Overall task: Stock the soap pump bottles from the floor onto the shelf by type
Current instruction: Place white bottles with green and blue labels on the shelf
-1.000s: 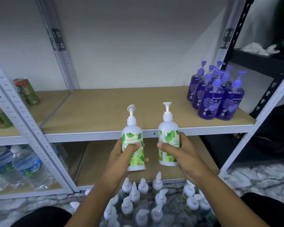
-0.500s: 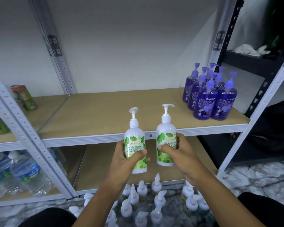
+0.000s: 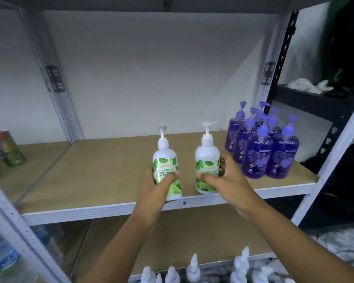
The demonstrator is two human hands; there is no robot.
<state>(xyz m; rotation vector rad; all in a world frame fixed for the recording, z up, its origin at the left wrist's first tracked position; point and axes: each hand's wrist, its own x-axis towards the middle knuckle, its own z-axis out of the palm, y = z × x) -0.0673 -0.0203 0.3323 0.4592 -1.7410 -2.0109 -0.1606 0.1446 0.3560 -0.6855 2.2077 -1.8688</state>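
My left hand point(image 3: 156, 185) grips a white pump bottle with a green leaf label point(image 3: 165, 158), upright over the front edge of the brown shelf board point(image 3: 102, 170). My right hand point(image 3: 225, 178) grips a second bottle of the same kind point(image 3: 207, 156), a little to the right and slightly further in. Both bottle bases are at the shelf's front edge; I cannot tell if they touch the board. Several purple pump bottles point(image 3: 262, 144) stand grouped at the shelf's right end. More white pump tops point(image 3: 194, 268) show on the floor below.
A red and green can point(image 3: 6, 148) stands on the neighbouring shelf at left. Water bottles point(image 3: 2, 260) fill the lower left bay. Grey uprights point(image 3: 14, 217) frame the shelf. A black rack point(image 3: 315, 103) with a white cloth stands at right.
Both hands have carried the two green-label bottles up and forward, from in front of the shelf edge to over the shelf board. The view has moved closer to the shelf.
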